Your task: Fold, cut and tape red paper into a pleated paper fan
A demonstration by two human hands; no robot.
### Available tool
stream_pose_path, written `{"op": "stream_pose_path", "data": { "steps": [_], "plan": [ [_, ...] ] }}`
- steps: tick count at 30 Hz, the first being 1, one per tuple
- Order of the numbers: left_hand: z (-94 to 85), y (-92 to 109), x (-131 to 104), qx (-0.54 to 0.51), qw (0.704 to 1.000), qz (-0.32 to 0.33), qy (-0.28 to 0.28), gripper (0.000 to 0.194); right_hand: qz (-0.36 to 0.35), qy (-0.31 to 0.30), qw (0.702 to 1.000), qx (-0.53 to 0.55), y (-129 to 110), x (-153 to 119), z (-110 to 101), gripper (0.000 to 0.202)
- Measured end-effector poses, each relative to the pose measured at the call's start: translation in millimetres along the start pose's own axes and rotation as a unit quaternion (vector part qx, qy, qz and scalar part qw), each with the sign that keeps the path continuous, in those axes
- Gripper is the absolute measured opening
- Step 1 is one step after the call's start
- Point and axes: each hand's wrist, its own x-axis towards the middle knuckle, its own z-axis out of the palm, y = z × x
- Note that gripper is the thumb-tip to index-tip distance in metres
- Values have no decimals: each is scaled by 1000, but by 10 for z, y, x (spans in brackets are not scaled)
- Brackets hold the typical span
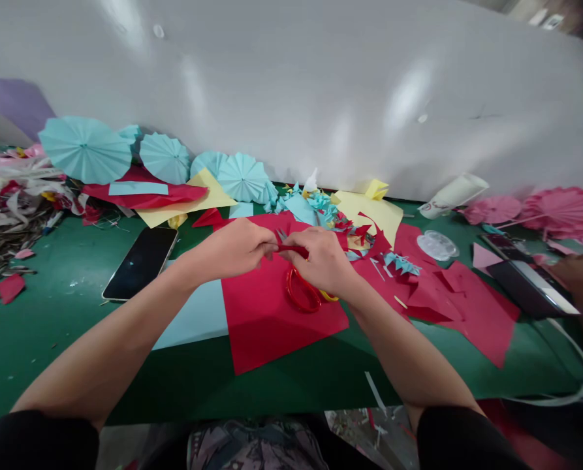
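Observation:
Above a large red paper sheet (pixel 262 326), my two hands meet near the middle of the table. The closed fingers of my left hand (pixel 239 248) pinch one end of a small folded red paper piece (pixel 294 249). My right hand (pixel 323 258) grips its other end. Scissors with a red handle loop (pixel 303 292) show just below my right hand; their metal tips poke up between the hands. Whether the scissors hang from my right hand or rest on the sheet, I cannot tell. A light blue sheet (pixel 198 316) lies partly under the red one.
A black phone (pixel 141 263) lies left of my left forearm. Light blue paper fans (pixel 85 150) line the wall, with pink fans (pixel 563 212) at right. Red and blue scraps (pixel 320 209) pile behind my hands. At the right edge, a blurred hand (pixel 582 281) is near a dark device (pixel 529 287).

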Motion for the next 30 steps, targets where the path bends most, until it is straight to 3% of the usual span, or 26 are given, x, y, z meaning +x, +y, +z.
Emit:
{"op": "stream_pose_path", "data": {
  "steps": [11, 18, 26, 30],
  "plan": [
    [-106, -170, -17, 56, 997, -34, 45, 27, 74, -90, 992, 41, 15, 22, -12, 13],
    [-43, -250, 10, 69, 997, -11, 33, 26, 57, -87, 994, 17, 45, 34, 18, 8],
    [-145, -226, -14, 54, 997, -35, 40, 25, 93, -54, 993, 46, 60, 23, 4, 8],
    [-147, -235, -12, 39, 998, -55, -19, 25, 67, -56, 996, 7, 64, 31, 14, 8]
  ]
}}
